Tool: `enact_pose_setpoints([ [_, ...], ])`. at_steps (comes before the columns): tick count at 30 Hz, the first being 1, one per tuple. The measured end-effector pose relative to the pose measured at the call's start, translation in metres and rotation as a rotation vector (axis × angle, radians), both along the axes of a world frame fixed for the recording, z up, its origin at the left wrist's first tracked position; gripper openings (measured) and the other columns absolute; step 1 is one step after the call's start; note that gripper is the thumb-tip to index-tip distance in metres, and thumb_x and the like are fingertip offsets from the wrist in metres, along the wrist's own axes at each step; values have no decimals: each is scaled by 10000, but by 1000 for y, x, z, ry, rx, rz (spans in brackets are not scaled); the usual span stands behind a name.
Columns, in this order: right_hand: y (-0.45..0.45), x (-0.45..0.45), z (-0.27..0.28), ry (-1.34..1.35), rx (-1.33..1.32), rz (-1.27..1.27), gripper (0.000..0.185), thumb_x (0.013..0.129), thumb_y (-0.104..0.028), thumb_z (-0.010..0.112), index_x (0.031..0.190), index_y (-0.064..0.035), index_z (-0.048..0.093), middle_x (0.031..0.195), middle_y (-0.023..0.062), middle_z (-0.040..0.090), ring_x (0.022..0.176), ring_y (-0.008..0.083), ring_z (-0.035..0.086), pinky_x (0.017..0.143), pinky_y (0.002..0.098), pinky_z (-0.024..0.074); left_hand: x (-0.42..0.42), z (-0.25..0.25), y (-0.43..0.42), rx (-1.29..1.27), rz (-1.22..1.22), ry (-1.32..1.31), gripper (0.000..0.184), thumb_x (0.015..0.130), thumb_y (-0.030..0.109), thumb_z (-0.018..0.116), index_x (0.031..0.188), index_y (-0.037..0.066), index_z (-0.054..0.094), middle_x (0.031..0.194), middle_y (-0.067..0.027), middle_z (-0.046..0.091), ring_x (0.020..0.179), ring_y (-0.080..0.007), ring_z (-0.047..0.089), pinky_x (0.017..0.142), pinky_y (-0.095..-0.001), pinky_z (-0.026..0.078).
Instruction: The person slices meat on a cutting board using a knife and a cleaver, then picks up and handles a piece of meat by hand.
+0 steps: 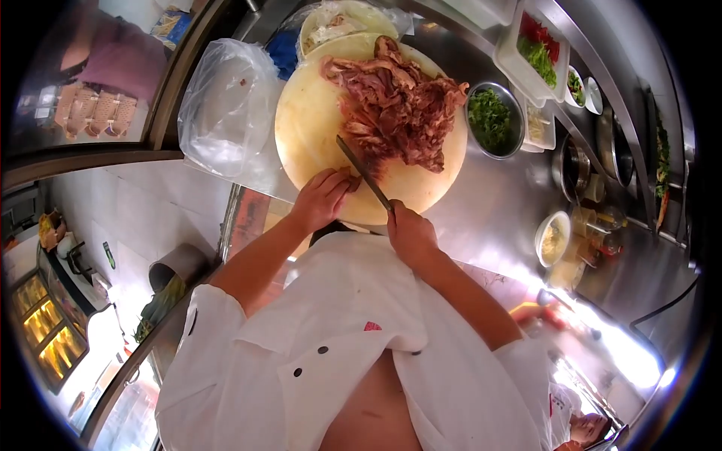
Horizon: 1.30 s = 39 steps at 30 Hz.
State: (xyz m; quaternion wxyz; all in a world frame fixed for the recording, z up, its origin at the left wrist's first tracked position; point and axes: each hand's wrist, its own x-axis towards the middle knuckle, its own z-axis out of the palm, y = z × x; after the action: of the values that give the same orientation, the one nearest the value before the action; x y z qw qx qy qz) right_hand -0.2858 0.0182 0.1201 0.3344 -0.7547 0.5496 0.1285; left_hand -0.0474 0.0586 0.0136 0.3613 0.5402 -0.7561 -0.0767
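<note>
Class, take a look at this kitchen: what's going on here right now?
A person in a white jacket stands at a round board. The right hand holds a knife, its blade slanting across the board toward the meat, heaped at the far side. The left hand is at the near edge, fingers curled by what looks like a small piece. Greens sit in a bowl beside the board.

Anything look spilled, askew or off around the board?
Nothing looks broken or tipped. Reddish juice stains the board beside the meat, plausible for meat. The one oddity: the pile sits off-centre, reaching the board's right edge close to the bowl of greens, so a scrap might fall there.
</note>
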Motion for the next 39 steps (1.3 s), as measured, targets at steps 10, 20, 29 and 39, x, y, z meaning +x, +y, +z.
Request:
enact_pose_setpoints([
  [10, -4, 5, 36, 110, 41, 181, 212, 1076, -160, 510, 1262, -63, 541, 1033, 188, 731, 904, 406, 767, 818, 523, 618, 6, -8, -8, 14, -77, -48, 372, 877, 58, 763, 1246, 99, 761, 1231, -61, 695, 1122, -301, 646, 973, -410, 578],
  [20, -4, 10, 27, 88, 93, 202, 239, 1018, -85, 540, 1250, -27, 528, 1021, 208, 719, 904, 405, 767, 796, 516, 621, 5, -10, -8, 61, -39, -48, 345, 921, 114, 773, 1266, 124, 771, 1214, -52, 705, 1132, -305, 652, 973, -420, 576],
  [29, -32, 25, -15, -23, 37, 233, 274, 1002, -76, 548, 1267, -15, 524, 1066, 241, 724, 905, 429, 761, 786, 526, 615, 3, -16, -8, 61, -44, -16, 173, 932, 99, 755, 1103, 75, 760, 1150, -67, 708, 1126, -322, 656, 948, -433, 576],
  [39, 1, 18, -8, 35, 5, 207, 236, 1018, -120, 567, 1235, -28, 551, 975, 214, 737, 829, 429, 757, 720, 512, 624, 6, -18, -2, 22, -43, -55, 181, 910, 69, 763, 1090, 57, 749, 1153, -86, 698, 1122, -340, 657, 948, -434, 573],
])
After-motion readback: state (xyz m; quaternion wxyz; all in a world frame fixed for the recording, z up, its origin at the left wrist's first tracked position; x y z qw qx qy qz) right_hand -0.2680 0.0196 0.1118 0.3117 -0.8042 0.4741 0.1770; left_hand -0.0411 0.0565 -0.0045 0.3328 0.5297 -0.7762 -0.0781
